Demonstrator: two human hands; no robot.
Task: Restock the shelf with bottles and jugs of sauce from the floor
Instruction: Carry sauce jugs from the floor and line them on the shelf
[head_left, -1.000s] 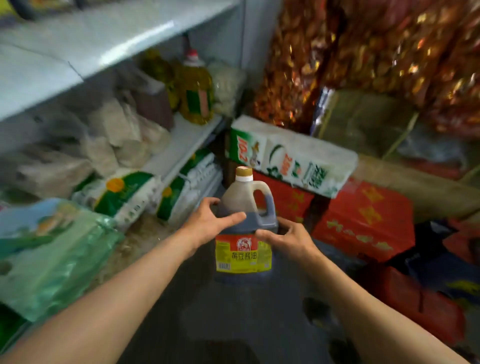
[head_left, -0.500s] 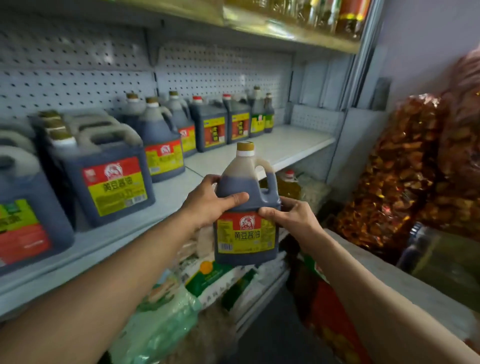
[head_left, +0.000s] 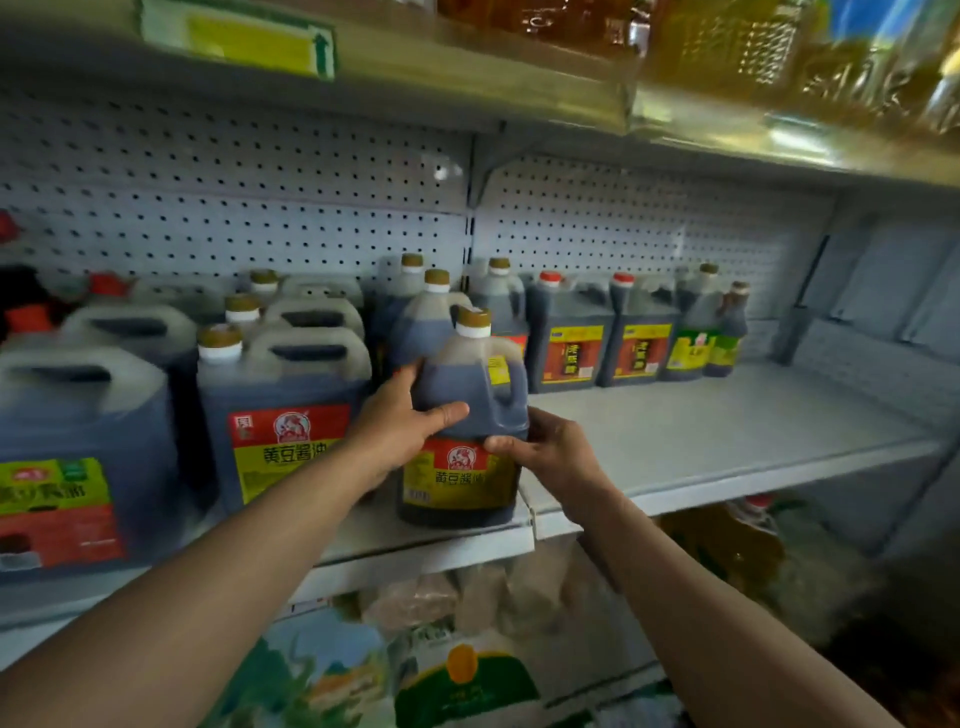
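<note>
Jug of soy sauce, gold-capped, red-and-yellow label facing us, stands at the front lip of the middle shelf, directly ahead of two like jugs of the same make; we judge the spot chosen to extend that file forward, keeping one product in one column. Left hand wraps the jug's shoulder, thumb across the front face, fingers round the far side; right hand pinches the opposite flank at the top of the label, below the handle; both grips are clamped on the jug, neither slack. We read the two-sided hold as steadying a heavy, full container, and as keeping the label square to the aisle. Whether the base rests fully on the shelf or sits a shade above it, we cannot tell; motion blur softens the lower edge. Larger square jugs stand just beside it on the left; red-capped dark jugs and two green-labelled bottles stand further right along the pegboard back. Bare shelf lies to the right, room for further stock. Risk noted: base near the shelf lip; it wants a push inward before release.
</note>
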